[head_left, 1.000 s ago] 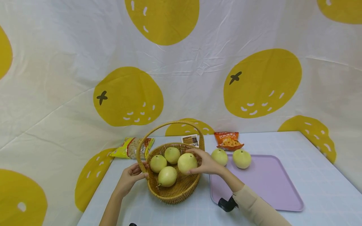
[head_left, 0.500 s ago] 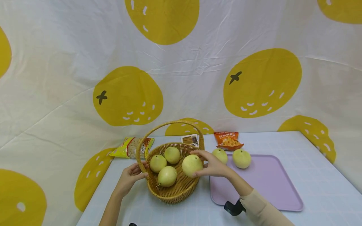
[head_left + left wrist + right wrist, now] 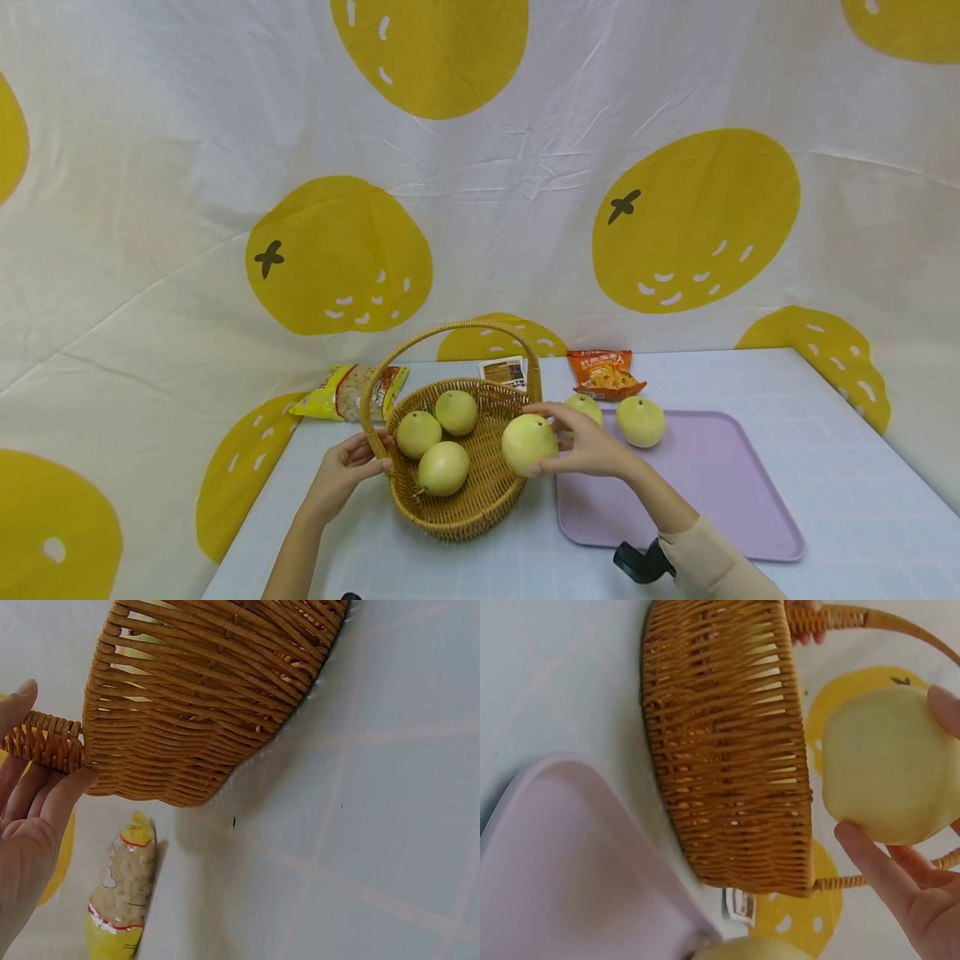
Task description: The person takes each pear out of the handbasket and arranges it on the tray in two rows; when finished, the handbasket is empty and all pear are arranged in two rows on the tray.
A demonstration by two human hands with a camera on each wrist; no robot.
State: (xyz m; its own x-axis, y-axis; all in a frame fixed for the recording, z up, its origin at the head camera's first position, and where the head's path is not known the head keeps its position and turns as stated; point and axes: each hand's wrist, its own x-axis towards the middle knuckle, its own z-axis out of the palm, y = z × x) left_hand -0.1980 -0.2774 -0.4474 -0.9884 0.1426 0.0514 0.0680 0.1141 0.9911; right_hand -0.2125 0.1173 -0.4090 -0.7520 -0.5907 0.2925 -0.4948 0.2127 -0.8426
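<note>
A wicker basket (image 3: 491, 479) with a tall arched handle stands mid-table, several pale yellow-green pears in view around it. Three pears (image 3: 443, 468) lie inside it. My left hand (image 3: 337, 477) grips the base of the basket handle (image 3: 46, 742), thumb on one side and fingers on the other. Over the basket's right rim, my right hand (image 3: 583, 448) holds another pear (image 3: 527, 444) between thumb and fingers. The right wrist view shows this pear (image 3: 889, 765) raised beyond the rim, apart from the wickerwork. Two pears (image 3: 641, 422) rest at the back-left of the purple tray (image 3: 712, 492).
Behind the basket's left side lies a yellow snack bag (image 3: 348, 393). An orange snack packet (image 3: 606, 375) sits behind the tray, and a small printed card (image 3: 504, 372) lies behind the basket. A patterned curtain (image 3: 517, 167) hangs along the table's back edge.
My right hand has carried the pear rightward, from above the basket's interior to its right rim. The left hand and the basket have stayed in place.
</note>
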